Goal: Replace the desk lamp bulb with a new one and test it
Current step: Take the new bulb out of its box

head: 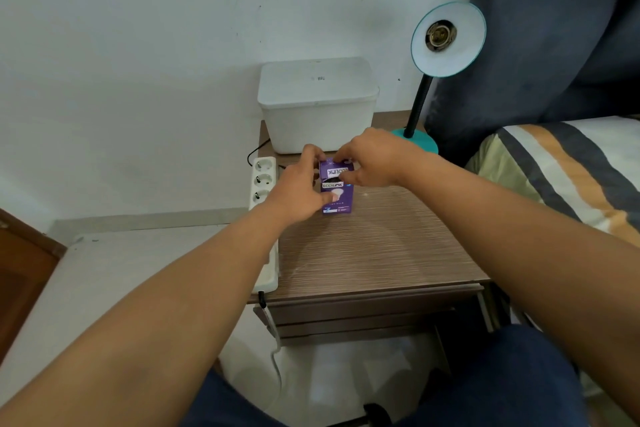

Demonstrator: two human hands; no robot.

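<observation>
A purple bulb box [337, 199] stands on the wooden bedside table [381, 253]. My left hand [299, 189] grips the box's left side, thumb on its front. Fingers of my right hand [372, 158] pinch the lifted top flap, and a dark opening shows under it. The bulb inside is hidden. At the table's back right stands a teal desk lamp [446, 40] on a black flexible neck; its shade faces me and the socket [440, 35] holds no bulb.
A white lidded bin [317, 104] sits at the back of the table, just behind the box. A white power strip [263, 180] lies along the table's left edge. A striped bed [568, 170] and dark headboard are to the right.
</observation>
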